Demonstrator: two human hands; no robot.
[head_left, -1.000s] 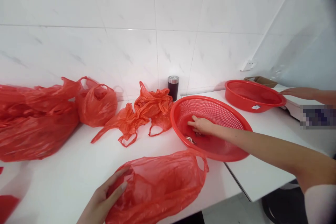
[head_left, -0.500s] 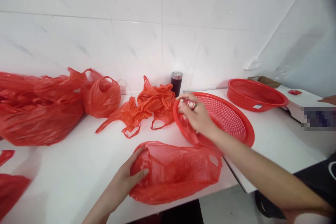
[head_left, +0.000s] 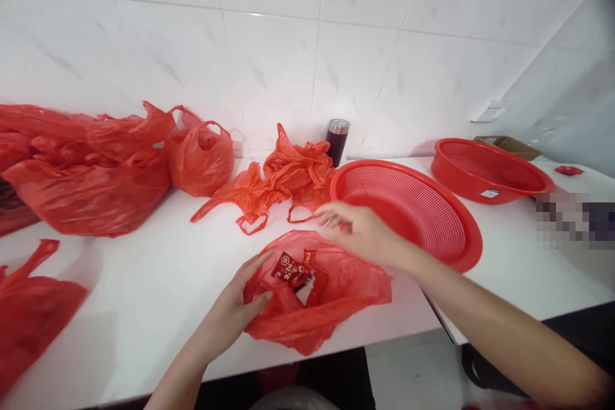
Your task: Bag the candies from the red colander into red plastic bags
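Observation:
My left hand (head_left: pixel 243 298) grips the left side of an open red plastic bag (head_left: pixel 321 327), thumb inside the rim and fingers outside. Inside the bag lie small dark red packets (head_left: pixel 288 268) with gold print. Above the bag's far right rim is my right hand (head_left: pixel 368 234), its fingers curled together and partly blurred. A bit of red shows among them, too small to name. Beyond that hand stands a red plastic colander (head_left: pixel 408 205), its wide mouth tilted toward me.
Crumpled red bags (head_left: pixel 295 170) lie behind, beside a dark tumbler (head_left: pixel 337 143). A filled bag (head_left: pixel 202 157) and a larger one (head_left: pixel 96 192) sit left; another bag (head_left: pixel 38 307) is at the near left. A red basin (head_left: pixel 490 170) stands right, near a small red packet (head_left: pixel 569 170).
My right hand has moved from over the colander down toward the red bag. The small wrapped pieces it held no longer show clearly. The bag's mouth is wider, and packets show inside.

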